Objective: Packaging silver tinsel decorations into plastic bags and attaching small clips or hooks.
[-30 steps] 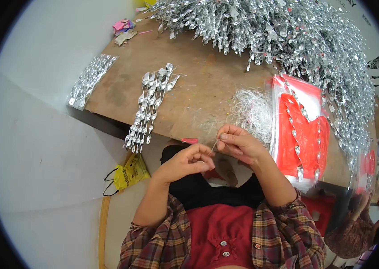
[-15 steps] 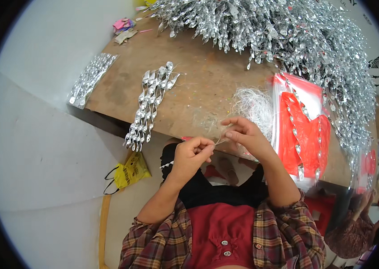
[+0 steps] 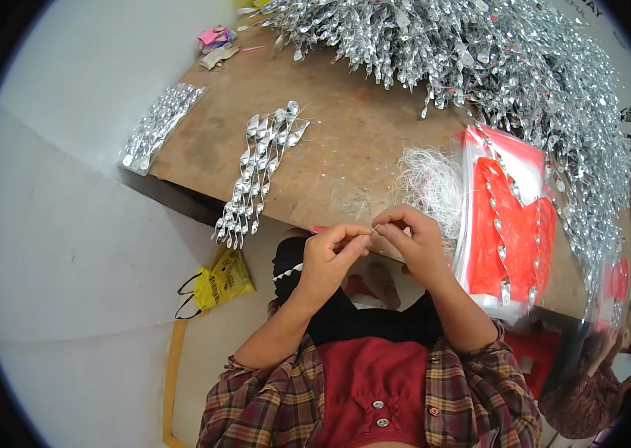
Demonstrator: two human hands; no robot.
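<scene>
Just beyond the table's front edge, my left hand (image 3: 333, 252) and my right hand (image 3: 418, 237) meet fingertip to fingertip. Each pinches thumb against forefinger on a fine pale thread (image 3: 373, 231), of which only a tiny bit shows. A loose tangle of whitish thread (image 3: 427, 179) lies on the table beyond my right hand. To the left, a bunch of twisted silver spiral strips (image 3: 259, 168) hangs partly over the front edge. Clear plastic bags with red panels (image 3: 510, 224) lie right of my right hand, with silver twisted strips on top.
A large heap of silver twisted strips (image 3: 480, 60) covers the back and right of the brown table (image 3: 353, 134). Flat silver strips (image 3: 160, 127) lie at its left end. A yellow bag (image 3: 224, 284) is below the edge. At the far right another person's patterned sleeve (image 3: 580, 403) shows.
My hands have come closer together, the right one moving down to the left fingertips and closing its pinch. The whole view has shifted slightly; the things on the table lie as before.
</scene>
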